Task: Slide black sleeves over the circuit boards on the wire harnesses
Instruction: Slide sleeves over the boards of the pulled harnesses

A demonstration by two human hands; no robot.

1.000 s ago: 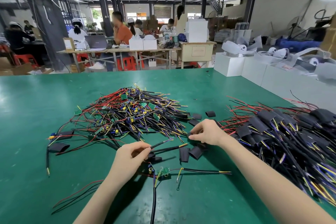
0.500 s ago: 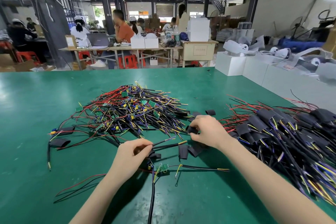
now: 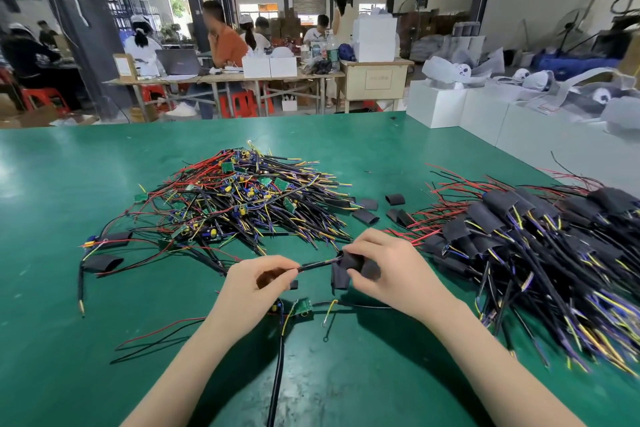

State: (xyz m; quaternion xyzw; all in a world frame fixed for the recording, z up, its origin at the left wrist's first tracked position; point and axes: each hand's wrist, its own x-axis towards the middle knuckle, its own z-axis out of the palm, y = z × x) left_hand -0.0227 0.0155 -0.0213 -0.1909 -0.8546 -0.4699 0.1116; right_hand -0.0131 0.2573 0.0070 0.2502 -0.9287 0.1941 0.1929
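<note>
Black sleeve [image 3: 349,262], soft flattened tube, sits just above the green table [image 3: 69,340] center-front, pinched in the right hand [image 3: 388,274]. Left hand [image 3: 256,282] pinches the harness's black cable bundle [image 3: 317,265], tip at the sleeve mouth. Its bare circuit board [image 3: 302,307] lies below. Half a sec ago the hands were apart, right hand still over at the loose sleeves [image 3: 367,215]; now they've met. Unsleeved pile [image 3: 242,198] behind, sleeved pile [image 3: 536,253] right; open table front-left.

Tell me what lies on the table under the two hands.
Under the left hand and right hand lies a small green circuit board with its black cable and a yellow-tipped wire. The hands cover whatever lies directly beneath the palms.
</note>
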